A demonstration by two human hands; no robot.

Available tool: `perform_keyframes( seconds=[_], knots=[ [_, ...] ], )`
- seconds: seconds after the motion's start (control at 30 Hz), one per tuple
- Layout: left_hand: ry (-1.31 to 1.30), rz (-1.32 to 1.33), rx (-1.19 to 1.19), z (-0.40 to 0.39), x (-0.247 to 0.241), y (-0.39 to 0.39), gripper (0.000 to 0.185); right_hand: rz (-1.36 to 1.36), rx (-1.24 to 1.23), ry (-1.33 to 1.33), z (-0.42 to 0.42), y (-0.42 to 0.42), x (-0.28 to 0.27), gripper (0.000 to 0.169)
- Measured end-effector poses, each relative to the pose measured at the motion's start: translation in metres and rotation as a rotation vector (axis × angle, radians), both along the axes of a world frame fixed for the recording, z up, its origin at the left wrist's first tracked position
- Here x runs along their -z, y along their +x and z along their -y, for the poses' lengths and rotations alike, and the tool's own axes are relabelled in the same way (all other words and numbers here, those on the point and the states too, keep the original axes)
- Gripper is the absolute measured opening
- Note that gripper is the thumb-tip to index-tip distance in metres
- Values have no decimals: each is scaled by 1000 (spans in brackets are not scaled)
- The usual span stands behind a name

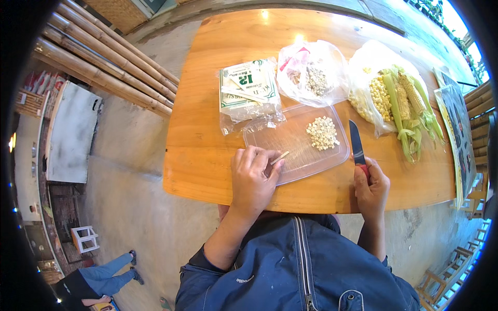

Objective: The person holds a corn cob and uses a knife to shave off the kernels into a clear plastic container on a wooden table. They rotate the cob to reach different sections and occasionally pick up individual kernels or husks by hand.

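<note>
My left hand (255, 171) pinches a thin pale strip (279, 157) over the left part of a translucent plastic lid or board (303, 171). A heap of small pale diced pieces (323, 133) lies on its right half. Just right of it, my right hand (371, 182) is closed around the red handle of a knife (357, 145), whose dark blade points away from me. Beyond the board, more pale strips (243, 93) rest on a printed plastic food packet (249, 87), which overlaps the board's far left corner.
Behind the board stands an open plastic bag (313, 74) with small greyish pieces. Farther right, another bag (377, 97) holds yellow corn kernels, with corn cobs in husks (408, 97) on it. A printed sheet (453, 132) lies at the table's (202, 163) right edge. Another person (101, 280) is at lower left.
</note>
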State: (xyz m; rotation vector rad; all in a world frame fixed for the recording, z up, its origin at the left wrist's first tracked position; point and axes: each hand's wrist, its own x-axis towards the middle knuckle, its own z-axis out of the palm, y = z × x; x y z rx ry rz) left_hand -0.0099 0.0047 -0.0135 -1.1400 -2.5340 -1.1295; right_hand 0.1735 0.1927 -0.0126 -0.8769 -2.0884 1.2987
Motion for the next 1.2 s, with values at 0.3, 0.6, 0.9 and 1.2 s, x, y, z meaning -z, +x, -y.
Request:
perform_keyframes(
  seconds=[0.3, 0.6, 0.9, 1.2],
  knots=[
    [-12, -33, -23, -1, 2, 1, 13, -23, -26, -79, 0, 4, 1, 22],
    [20, -19, -2, 2, 5, 5, 11, -90, 18, -128, -8, 4, 13, 18],
    [53, 20, 34, 5, 12, -2, 14, -175, 32, -286, -3, -7, -1, 24],
    [25, 28, 60, 6, 13, -5, 12, -212, 44, -305, -5, -11, 1, 22]
  ],
)
